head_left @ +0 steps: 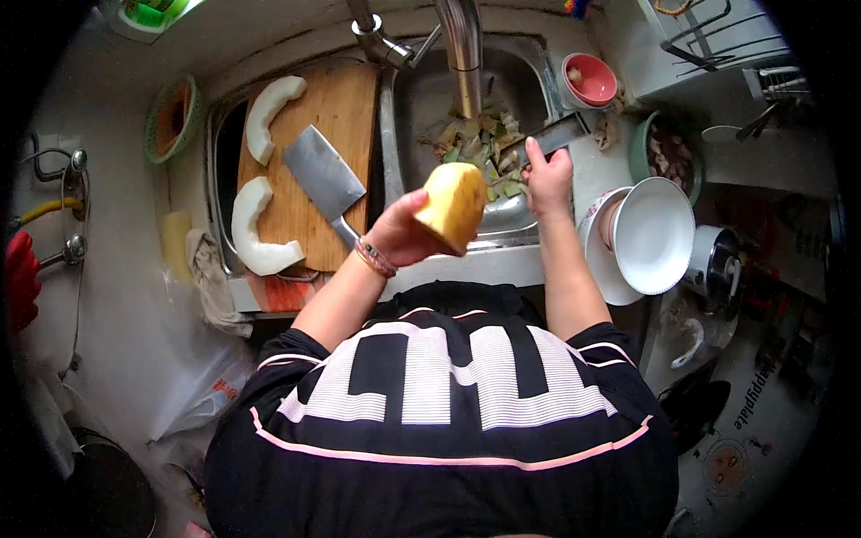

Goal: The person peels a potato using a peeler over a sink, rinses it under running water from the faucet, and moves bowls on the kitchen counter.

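A large peeled yellow potato [453, 208] is gripped in my left hand [401, 235], just in front of the sink's near edge. My right hand [548, 184] is closed on a flat metal tool [558, 134], perhaps a peeler, held over the right side of the sink [421, 76]; its exact kind is unclear. Peelings and scraps [484, 134] lie in the basin below. Left of my left hand, a cleaver [325, 168] rests on a wooden cutting board [354, 99]. Two curved pieces of pale white melon or gourd [262, 229] lie on the board's left side.
The faucet [462, 63] reaches over the sink. A pink bowl [592, 79] stands at the back right. Near my right forearm are stacked white bowls [655, 235] and a green bowl of meat pieces [668, 152]. A green basket [172, 117] and a cloth [211, 278] are left.
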Available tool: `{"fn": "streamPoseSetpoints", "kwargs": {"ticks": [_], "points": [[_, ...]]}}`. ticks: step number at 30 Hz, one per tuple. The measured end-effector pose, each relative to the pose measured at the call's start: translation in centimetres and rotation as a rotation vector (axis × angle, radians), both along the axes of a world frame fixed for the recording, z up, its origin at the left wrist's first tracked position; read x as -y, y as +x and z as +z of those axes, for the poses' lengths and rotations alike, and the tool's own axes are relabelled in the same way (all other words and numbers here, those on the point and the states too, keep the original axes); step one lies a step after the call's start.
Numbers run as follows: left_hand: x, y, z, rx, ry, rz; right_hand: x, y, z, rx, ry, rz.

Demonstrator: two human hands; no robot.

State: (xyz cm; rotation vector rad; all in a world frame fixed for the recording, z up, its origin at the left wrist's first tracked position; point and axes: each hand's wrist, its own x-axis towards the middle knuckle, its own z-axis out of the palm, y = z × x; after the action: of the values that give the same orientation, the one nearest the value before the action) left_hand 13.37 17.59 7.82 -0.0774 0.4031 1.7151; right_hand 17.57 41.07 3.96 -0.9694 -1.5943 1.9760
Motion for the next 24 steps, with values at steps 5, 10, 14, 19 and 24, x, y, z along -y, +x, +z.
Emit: {"fn": "streamPoseSetpoints", "kwargs": {"ticks": [5,10,14,19,24], "points": [[1.0,-1.9,-1.3,0.144,-0.028,0.16,-0.2,-0.8,-1.6,0.242,0.797,0.211],[1.1,-2.5,-0.4,0.126,0.013,0.227,2.0,-2.2,0.5,0.0,0.058,0.231],[0.7,-2.6,-0.7,0.138,-0.002,0.328,3.1,-1.8,1.7,0.089,0.113,0.316],[-0.2,-3.2,-0.7,0.148,-0.011,0.374,4.0,-1.3,2.0,0.038,0.382,0.377],[-0.4,-3.5,-1.2,0.138,-0.062,0.377,5.1,-1.4,2.6,-0.116,0.546,0.372]]}}
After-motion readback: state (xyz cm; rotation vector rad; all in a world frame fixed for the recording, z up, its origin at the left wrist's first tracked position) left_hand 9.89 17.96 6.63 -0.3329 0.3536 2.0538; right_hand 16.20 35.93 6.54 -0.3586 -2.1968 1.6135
